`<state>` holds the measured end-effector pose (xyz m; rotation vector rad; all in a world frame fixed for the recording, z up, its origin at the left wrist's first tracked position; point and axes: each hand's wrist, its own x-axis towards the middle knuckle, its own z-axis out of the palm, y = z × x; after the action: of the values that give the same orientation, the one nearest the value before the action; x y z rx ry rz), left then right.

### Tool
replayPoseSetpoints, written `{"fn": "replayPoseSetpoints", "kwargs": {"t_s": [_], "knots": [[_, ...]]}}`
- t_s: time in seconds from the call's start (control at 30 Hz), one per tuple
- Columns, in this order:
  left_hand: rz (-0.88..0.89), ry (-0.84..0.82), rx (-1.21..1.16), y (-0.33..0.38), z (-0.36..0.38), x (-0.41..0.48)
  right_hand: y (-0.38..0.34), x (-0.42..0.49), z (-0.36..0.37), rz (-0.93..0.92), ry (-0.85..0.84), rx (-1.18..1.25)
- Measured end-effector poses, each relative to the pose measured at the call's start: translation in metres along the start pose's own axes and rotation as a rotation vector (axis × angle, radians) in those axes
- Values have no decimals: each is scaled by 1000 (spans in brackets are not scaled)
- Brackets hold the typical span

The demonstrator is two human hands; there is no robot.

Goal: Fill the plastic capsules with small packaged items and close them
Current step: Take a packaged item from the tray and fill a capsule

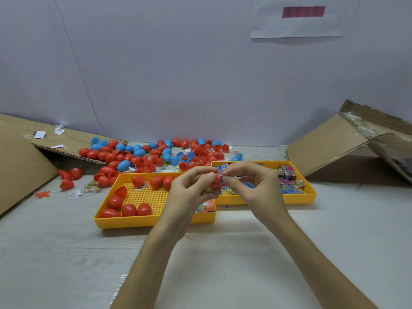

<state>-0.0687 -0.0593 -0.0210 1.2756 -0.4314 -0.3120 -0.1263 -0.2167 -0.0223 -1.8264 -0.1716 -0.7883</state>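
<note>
My left hand (189, 195) curls its fingers round a red capsule (214, 182), held up over the yellow trays (153, 223). Its long axis lies left-right, mouth toward my right hand (252, 186), whose fingers pinch a packet (221, 175) at that mouth.

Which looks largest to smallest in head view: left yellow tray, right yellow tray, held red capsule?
1. Left yellow tray and right yellow tray: alike, the right partly hidden, so tied.
2. Red capsule in left hand.

Left hand (189, 192) grips capsule (215, 182); right hand (252, 186) pinches packet (221, 175).
</note>
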Motion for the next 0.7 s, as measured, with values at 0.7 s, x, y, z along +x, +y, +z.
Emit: {"fn": "replayPoseSetpoints", "kwargs": {"t_s": [0.7], "knots": [[45,-46,100,-1,-2,-1,6,0,1,17,-38,-50]]}}
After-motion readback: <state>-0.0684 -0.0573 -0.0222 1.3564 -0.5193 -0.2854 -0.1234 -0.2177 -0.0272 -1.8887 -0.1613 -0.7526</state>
